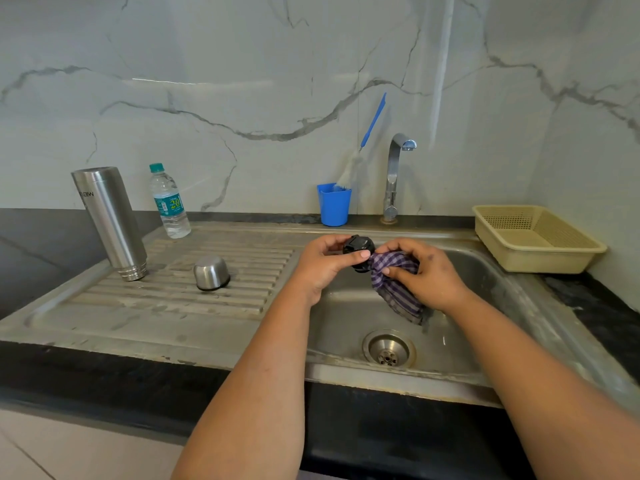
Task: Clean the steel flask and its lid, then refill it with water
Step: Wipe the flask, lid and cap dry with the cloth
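Note:
The steel flask [110,223] stands upside down on the sink's ribbed drainboard [173,299] at the left. Its steel cup lid [211,273] rests mouth down to the right of it. Over the sink basin [346,317], my left hand [323,266] grips the black stopper lid [359,247]. My right hand [424,271] holds a purple checked cloth [394,282] pressed against the stopper's right side. The cloth's loose end hangs down into the basin.
A plastic water bottle [169,202] stands behind the flask. A blue cup [334,204] with a blue-handled bottle brush [360,150] sits beside the tap [394,174]. A beige plastic basket [536,237] lies on the counter at the right. The drain [388,348] is below my hands.

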### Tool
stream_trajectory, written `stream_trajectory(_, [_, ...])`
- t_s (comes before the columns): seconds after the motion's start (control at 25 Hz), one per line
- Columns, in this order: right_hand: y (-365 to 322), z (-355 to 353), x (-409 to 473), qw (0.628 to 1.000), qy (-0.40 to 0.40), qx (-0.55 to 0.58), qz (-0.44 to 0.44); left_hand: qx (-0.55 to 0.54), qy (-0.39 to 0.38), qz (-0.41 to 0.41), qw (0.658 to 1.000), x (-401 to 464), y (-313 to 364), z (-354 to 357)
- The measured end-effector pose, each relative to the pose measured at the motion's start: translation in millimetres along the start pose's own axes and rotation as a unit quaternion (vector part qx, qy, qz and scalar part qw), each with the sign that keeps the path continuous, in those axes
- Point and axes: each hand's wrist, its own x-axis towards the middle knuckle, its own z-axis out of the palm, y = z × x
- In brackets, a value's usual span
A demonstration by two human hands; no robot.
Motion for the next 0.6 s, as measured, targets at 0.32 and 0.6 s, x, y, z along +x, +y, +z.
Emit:
stream_trajectory(0.32, [2,-10,3,0.994,0.026,0.063,0.085,-0.061,-0.092,-0.056,0.992,-5,3,0])
stream_trajectory(0.6, [14,-13,4,0.938,-0.029,0.275,0.207,-0.193,-0.169,-0.052,0.965,-6,1,-2])
